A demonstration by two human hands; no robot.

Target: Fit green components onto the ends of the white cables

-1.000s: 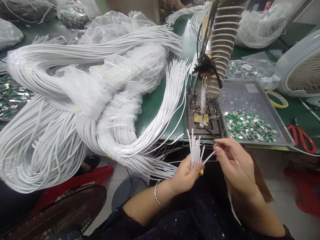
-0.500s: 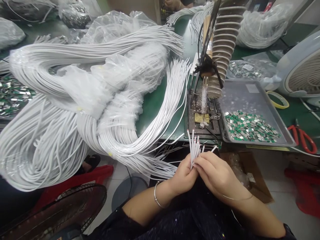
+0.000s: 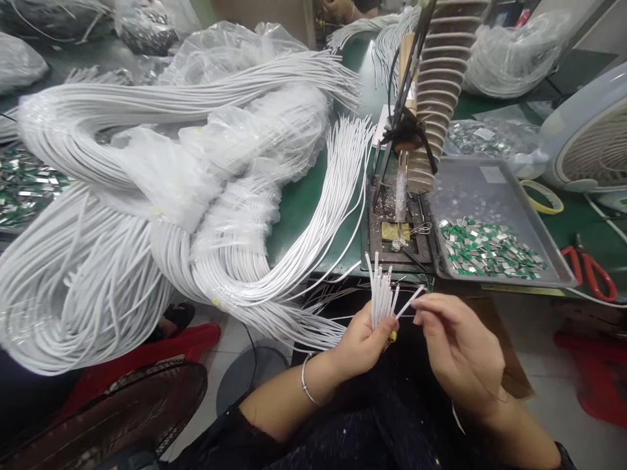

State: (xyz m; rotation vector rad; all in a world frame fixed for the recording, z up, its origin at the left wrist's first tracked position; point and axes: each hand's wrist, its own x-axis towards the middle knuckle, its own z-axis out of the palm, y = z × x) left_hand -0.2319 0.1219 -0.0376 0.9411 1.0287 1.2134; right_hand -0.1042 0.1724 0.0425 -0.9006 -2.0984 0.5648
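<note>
A bunch of thin white cables stands up out of my left hand, which is wrapped around them near their ends. Small reddish tips show on several of these ends. Something small and yellow sits by my left thumb. One cable leans away to the right, and my right hand has its thumb and forefinger drawn together at that cable, near its end. The exact contact of those fingertips is hard to see. The cables run left from my left hand into a large loose bundle hanging over the bench edge.
A soldering iron hangs over a stand with a yellow sponge, beside a ribbed hose. To the right are a grey tray of small green-and-silver boards, red-handled pliers, a tape roll and a fan.
My right hand has moved right, away from my left thumb, to the end of the leaning cable. My left hand keeps its hold on the bunch.
</note>
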